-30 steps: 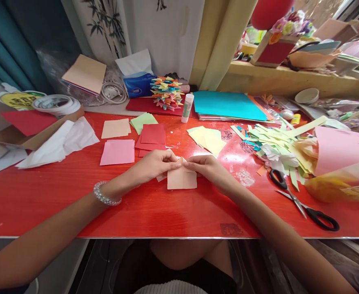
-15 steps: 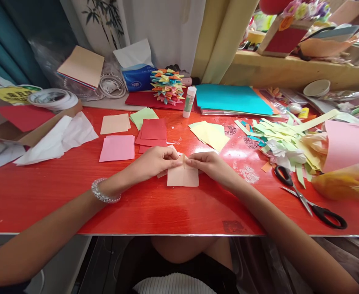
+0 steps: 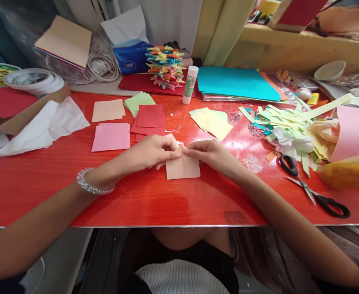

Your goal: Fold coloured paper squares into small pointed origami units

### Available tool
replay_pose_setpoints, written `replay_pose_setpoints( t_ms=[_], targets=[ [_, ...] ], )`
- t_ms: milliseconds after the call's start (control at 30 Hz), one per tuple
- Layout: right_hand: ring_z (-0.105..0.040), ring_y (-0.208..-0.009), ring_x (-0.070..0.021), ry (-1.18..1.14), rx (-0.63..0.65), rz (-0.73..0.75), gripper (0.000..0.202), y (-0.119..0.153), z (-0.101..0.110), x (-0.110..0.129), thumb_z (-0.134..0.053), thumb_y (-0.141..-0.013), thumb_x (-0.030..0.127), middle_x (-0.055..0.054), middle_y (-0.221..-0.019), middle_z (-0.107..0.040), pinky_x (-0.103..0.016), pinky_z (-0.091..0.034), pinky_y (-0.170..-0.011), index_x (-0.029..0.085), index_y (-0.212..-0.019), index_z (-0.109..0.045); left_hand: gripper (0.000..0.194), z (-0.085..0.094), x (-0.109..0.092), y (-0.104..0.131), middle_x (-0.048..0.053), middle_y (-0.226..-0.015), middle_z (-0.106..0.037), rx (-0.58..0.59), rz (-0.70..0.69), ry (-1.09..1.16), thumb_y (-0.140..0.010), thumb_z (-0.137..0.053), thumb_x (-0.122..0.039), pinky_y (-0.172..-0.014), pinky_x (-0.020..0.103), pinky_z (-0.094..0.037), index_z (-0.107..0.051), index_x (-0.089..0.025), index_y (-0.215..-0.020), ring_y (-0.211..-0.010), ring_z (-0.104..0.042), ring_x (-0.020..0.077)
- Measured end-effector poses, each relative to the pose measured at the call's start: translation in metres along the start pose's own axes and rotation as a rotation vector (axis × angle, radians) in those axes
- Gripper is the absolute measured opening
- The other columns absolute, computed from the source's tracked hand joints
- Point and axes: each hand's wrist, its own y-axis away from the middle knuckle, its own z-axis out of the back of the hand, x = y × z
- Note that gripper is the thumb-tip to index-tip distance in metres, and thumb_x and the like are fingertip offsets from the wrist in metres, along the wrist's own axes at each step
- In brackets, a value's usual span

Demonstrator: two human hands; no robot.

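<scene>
A peach sheet of paper lies on the red table, creased down its middle, with its far corners folded in to a point. My left hand pinches its far left part between thumb and fingers. From the other side my right hand presses the far right fold, its fingertips almost meeting the left thumb. Another piece of peach paper shows partly behind the hands. Beyond them are stacked red squares, pink squares, beige squares, green squares and pale yellow squares.
A glue stick stands upright near a multicoloured folded-paper model. Open black-handled scissors lie at right, by a heap of paper strips. Teal sheets are stacked at the back. White tissue lies at left.
The view has tilted down and come slightly closer. Both hands stay on the peach paper, with small shifts of the fingers at its folded point.
</scene>
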Motion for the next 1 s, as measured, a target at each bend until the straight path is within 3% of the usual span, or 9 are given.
replay_pose_setpoints(
  t_ms=[367,500,633,1000],
  targets=[
    [-0.036,-0.058,-0.0093,0.055,-0.053,0.048,0.039,0.002,-0.005,0.0,-0.059,-0.083,0.05,0.001,-0.063,-0.046,-0.025,-0.025,-0.05,0.013,-0.073,-0.064,0.018,0.001,-0.003,0.003,-0.004,-0.047,-0.045,0.001,0.012,-0.033,-0.078,-0.061,-0.03,-0.043,0.021,-0.028,-0.059,-0.018,-0.066,-0.04,-0.042,0.0066],
    [-0.036,-0.057,-0.0091,0.117,-0.054,0.079,0.039,0.002,-0.005,0.001,-0.059,-0.083,0.05,0.001,-0.061,-0.046,-0.025,-0.024,-0.05,0.013,-0.073,-0.064,0.014,0.004,-0.006,0.002,-0.003,-0.051,-0.05,0.016,0.047,-0.054,-0.076,-0.064,-0.032,-0.043,0.021,-0.028,-0.063,-0.018,-0.076,-0.043,-0.045,0.0082],
    [-0.034,-0.056,-0.0084,0.148,-0.04,0.113,0.041,0.002,-0.006,0.002,-0.057,-0.084,0.051,0.002,-0.059,-0.044,-0.025,-0.023,-0.049,0.013,-0.069,-0.062,0.019,0.001,-0.007,0.002,-0.001,-0.054,-0.054,-0.066,0.014,-0.057,-0.079,-0.062,-0.036,-0.045,0.022,-0.031,-0.063,-0.018,-0.083,-0.046,-0.048,0.0093],
    [-0.038,-0.057,-0.0095,0.132,0.011,0.129,0.041,0.003,-0.006,0.002,-0.056,-0.084,0.053,0.001,-0.063,-0.049,-0.025,-0.025,-0.05,0.014,-0.076,-0.065,0.016,-0.005,-0.002,0.003,-0.001,-0.047,-0.052,-0.191,-0.028,0.081,-0.077,-0.062,-0.03,-0.048,0.023,-0.037,-0.066,-0.018,-0.066,-0.048,-0.053,0.0121]
  ],
)
